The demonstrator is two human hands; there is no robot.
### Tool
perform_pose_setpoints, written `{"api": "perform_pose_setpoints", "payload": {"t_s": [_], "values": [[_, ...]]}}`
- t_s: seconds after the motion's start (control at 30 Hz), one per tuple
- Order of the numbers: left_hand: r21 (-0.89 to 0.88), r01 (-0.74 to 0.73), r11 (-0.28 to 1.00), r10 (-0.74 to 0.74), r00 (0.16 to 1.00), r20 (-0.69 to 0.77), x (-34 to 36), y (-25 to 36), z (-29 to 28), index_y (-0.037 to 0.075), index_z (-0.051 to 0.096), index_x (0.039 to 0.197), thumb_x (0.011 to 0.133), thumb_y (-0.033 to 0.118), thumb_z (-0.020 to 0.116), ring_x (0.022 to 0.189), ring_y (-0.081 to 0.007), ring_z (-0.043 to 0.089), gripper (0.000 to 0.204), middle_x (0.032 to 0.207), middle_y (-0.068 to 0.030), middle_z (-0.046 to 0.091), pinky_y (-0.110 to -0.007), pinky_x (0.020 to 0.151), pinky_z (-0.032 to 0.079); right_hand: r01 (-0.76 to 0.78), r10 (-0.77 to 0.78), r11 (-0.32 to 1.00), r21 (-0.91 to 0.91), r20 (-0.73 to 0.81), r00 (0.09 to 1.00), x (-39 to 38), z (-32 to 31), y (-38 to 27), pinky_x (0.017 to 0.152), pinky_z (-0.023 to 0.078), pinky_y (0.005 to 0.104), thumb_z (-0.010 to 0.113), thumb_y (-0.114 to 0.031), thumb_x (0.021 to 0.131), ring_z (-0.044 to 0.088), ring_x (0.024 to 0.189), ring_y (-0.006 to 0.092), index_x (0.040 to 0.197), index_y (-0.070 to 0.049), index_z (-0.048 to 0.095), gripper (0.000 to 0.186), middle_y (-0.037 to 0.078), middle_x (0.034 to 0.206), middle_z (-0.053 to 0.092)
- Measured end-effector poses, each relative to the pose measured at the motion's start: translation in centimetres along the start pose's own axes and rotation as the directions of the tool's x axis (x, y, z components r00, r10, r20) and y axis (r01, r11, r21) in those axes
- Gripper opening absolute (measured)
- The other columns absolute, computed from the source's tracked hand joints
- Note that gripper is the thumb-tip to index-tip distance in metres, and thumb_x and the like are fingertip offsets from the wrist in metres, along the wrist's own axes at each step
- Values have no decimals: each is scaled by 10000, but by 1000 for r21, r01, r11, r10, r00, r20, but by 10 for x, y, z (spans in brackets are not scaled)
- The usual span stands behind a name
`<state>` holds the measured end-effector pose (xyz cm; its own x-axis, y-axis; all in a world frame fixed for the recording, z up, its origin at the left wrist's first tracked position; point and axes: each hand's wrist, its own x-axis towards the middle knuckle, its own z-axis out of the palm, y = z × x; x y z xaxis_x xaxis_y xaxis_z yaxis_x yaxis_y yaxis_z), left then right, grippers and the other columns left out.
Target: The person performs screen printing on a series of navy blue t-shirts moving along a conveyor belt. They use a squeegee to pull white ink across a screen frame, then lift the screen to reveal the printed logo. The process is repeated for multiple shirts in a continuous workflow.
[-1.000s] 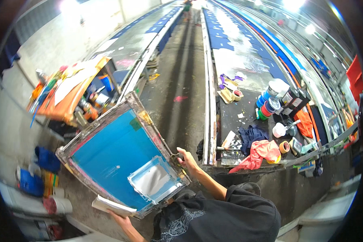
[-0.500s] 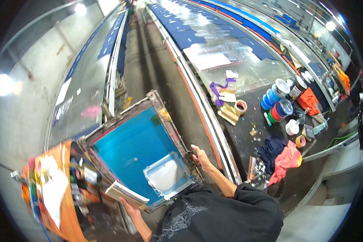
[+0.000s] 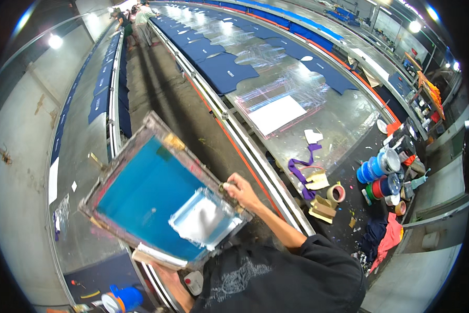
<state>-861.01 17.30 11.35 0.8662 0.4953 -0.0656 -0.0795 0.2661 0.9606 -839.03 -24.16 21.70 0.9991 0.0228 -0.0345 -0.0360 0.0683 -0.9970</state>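
Observation:
I carry a framed printing screen [image 3: 135,182] tilted over the aisle, with blue mesh, a worn, stained border and a taped pale rectangle [image 3: 202,216] near its lower right. My right hand [image 3: 238,193] is closed on the screen's right side, at a small metal fitting. My left hand [image 3: 166,275] is closed at the lower left edge, around a squeegee [image 3: 156,256] with a pale handle that lies along the frame; its fingers are mostly hidden beneath. My forearms come in from the lower edge, beside my dark shirt.
Long tables [image 3: 250,125] with navy fabric pieces [image 3: 218,68] flank the aisle [image 3: 156,78]; metal rails [image 3: 297,219] edge them. Ink tubs [image 3: 383,172], tape rolls [image 3: 336,193], purple strips [image 3: 305,167] and rags [image 3: 388,232] crowd the right near end. Several people [image 3: 143,26] stand far down the aisle.
My view has swung rightward and along the right table; the orange-draped bench has left view at lower left. I still carry the screen and squeegee, and the people far down show more fully.

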Motion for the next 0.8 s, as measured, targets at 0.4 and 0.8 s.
{"api": "perform_pose_setpoints", "payload": {"t_s": [0.4,0.8], "values": [[-23,225,974,-162,764,625,445,74,507,-18,664,1226,990,463,638,976,-157,687,537,1096,-70,707,-333,844,556,403,52,878,259,-888,457,203,-147,-60,481,246,197,525,-449,1036,371,586,29,1103,-162,562,297,-63,731,448],[297,202,933,-312,47,949,502,-100,904,-97,393,1491,708,626,890,1265,-235,584,1176,1362,-194,616,-339,1049,481,290,204,950,118,-936,-287,263,-251,-14,445,233,232,518,-688,936,367,489,72,1109,-151,530,564,4,692,511]]}}
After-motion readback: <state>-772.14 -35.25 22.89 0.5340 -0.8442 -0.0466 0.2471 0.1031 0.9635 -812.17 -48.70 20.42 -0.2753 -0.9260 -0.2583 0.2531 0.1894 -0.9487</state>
